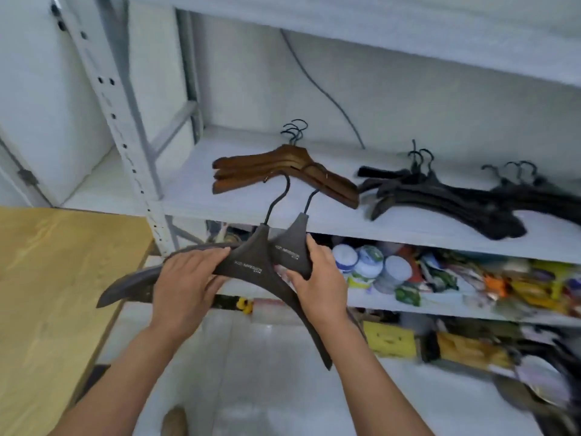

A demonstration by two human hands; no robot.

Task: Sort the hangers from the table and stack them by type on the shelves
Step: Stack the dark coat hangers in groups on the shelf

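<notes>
Grey matte hangers (pixel 248 265), curved and broad-shouldered, are gripped by left hand (pixel 184 280) and right hand (pixel 319 278) just below the shelf (pixel 188 206) edge.

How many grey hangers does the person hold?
2. The front hanger is held by the left hand; the rear hanger is in the right hand. More may be hidden.
</notes>
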